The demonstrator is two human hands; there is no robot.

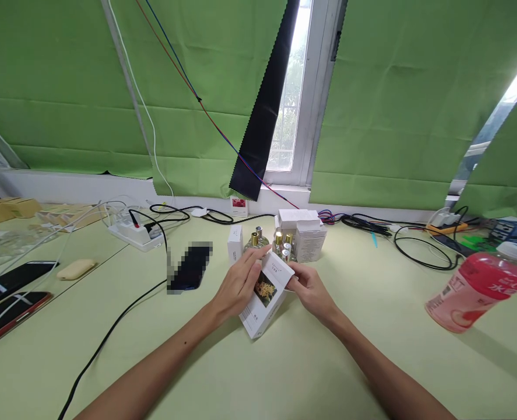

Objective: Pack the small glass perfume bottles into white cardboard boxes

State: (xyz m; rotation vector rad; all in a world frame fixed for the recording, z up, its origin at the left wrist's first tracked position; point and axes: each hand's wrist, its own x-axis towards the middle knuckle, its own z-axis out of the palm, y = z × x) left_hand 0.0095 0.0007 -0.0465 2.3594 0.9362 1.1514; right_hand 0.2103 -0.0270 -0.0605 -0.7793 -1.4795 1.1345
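Observation:
A white carton (258, 312) with a photo of yellow flowers on its front is tilted in front of me, its lower corner close to the table. My left hand (239, 283) grips it from the left, fingers laid over its upper edge. At its upper right end is my right hand (313, 291), fingers curled against the carton's top flap and partly hidden behind it. Just beyond the carton stand several glass perfume bottles (279, 242) with gold and silver caps. A narrow white box (235, 244) stands to their left, and white boxes (310, 239) stand to their right.
A dark phone (192, 268) lies left of my hands, near a black cable (122, 321). A power strip (136, 233) sits farther back. On the right stands a pink drink bottle (477, 289). More phones (11, 309) and a cream case (77, 269) lie at far left.

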